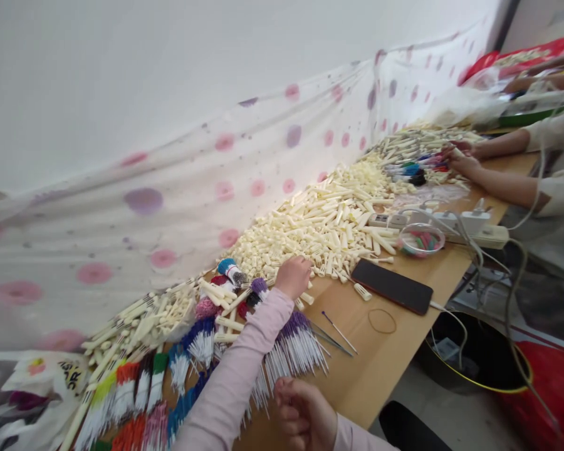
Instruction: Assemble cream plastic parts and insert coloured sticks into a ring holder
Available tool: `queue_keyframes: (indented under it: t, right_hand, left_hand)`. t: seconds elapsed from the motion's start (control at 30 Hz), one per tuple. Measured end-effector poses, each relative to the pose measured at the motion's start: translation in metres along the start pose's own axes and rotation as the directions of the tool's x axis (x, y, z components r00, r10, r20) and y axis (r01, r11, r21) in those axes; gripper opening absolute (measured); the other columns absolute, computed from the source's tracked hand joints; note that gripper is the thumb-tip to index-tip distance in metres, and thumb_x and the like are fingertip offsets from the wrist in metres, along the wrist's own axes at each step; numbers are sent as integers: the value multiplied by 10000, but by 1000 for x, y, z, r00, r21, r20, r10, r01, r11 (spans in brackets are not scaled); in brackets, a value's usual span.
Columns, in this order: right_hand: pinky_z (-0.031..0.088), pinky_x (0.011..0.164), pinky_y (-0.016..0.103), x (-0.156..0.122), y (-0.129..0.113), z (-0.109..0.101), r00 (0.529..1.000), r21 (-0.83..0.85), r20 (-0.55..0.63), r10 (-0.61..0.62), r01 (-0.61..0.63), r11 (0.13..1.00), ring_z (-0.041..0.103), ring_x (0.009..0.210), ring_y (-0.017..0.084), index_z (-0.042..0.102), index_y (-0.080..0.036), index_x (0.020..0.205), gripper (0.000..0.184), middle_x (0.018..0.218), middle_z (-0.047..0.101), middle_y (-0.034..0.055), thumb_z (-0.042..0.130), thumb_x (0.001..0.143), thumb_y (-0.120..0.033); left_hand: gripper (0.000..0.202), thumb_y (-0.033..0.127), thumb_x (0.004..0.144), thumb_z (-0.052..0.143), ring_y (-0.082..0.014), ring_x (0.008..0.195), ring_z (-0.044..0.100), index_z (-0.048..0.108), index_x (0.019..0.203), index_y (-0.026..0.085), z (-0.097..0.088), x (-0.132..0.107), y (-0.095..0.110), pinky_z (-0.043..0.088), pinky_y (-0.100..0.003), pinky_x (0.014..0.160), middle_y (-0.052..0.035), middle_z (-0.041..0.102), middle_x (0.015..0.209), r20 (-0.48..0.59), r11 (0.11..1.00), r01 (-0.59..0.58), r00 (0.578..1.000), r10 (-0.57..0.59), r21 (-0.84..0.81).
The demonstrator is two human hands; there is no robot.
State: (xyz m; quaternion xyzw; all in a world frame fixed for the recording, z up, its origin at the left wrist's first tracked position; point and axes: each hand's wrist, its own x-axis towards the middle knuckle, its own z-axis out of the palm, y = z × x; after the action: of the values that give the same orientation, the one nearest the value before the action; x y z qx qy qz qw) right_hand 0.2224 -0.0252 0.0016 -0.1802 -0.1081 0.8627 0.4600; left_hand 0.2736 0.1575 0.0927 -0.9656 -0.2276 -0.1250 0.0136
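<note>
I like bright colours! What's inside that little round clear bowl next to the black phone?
Small pink, green and blue pieces lie in the bowl. They are too blurry to name, and the top ones cover whatever is underneath.

Wall [169,62]: plain white, fills the upper left and top centre of the frame. No window in view.

Sheer cloth [263,156], dotted pink and purple, hangs against the wall. It runs from lower left up to upper right, and its lower edge meets the far side of the table.

Table [380,369]: light wood top, runs diagonally from bottom centre to the right edge.

Floor [432,404]: pale and smooth, lower right, beneath the table's near edge. A round black tub [479,366] with a yellow rim stands on it. A red object [559,388] sits just beside the tub at the right edge; kind unclear.

Light: bright, even and soft. No hard shadows.
</note>
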Motion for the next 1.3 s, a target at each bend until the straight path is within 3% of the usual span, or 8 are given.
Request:
queue_keyframes:
  t: [0.17,0.43,0.73,0.9,0.93,1.03,1.1,1.3]
  right_hand:
    - [10,367,187,13,5,-10,994,-28,16,-112,113,993,138,327,6,425,-195,577,207,427,374,-104,605,514,-275]
    - [101,407,200,22,11,-17,983,-3,34,-178,179,984,274,369,39,579,-145,600,155,421,424,-57,529,468,-208]
    - [272,478,188,36,23,-35,982,21,18,-187,187,982,513,525,79,589,-143,633,321,611,596,-17,615,358,20]
    - [452,650,203,13,21,-21,983,14,38,-181,181,983,622,709,93,649,-148,718,335,783,688,14,836,466,-34]
    - [472,692,200,7,19,-16,982,12,23,-186,186,983,633,720,84,658,-147,727,310,794,696,15,865,506,-80]
    - [506,696,172,-6,13,-2,988,-73,-58,-144,139,988,648,696,66,677,-139,784,313,820,712,26,899,576,-213]
    - [503,583,139,-10,9,3,988,-180,-103,-118,99,979,629,603,48,673,-144,883,366,850,723,35,885,621,-286]
    - [115,261,109,-10,9,15,990,-510,-10,-140,115,853,222,243,-34,549,-192,932,328,691,693,-8,731,792,-427]
  left_hand:
    - [209,102,880,494,-299,981,614,699,914,128,15,38,5,471,-427,844,-165,670,944,182,993,-53,983,33,108]
    - [188,96,894,492,-266,981,607,665,841,143,12,47,1,459,-391,869,-119,651,931,270,996,-79,961,68,32]
    - [147,191,935,462,-216,1035,576,582,1015,164,-13,-3,-9,442,-364,938,-107,619,1056,-88,877,88,985,-146,-472]
    - [272,353,976,354,-127,649,562,479,1095,143,-40,-112,-15,469,-264,621,-62,595,853,-156,600,192,864,-479,-777]
    - [272,383,959,410,-102,602,526,489,1064,145,-45,-139,-14,449,-243,593,-44,580,819,-116,475,187,835,-538,-860]
    - [305,338,777,738,-49,551,451,548,917,145,-53,-216,-6,380,-195,555,5,543,747,193,-222,63,747,-637,-973]
    - [297,258,715,804,-37,542,441,574,857,136,-51,-261,1,351,-184,539,19,531,714,331,-480,-5,720,-611,-877]
    - [307,281,715,813,-56,558,472,589,864,133,-26,-344,15,346,-207,560,5,586,705,411,-583,-16,693,-592,-812]
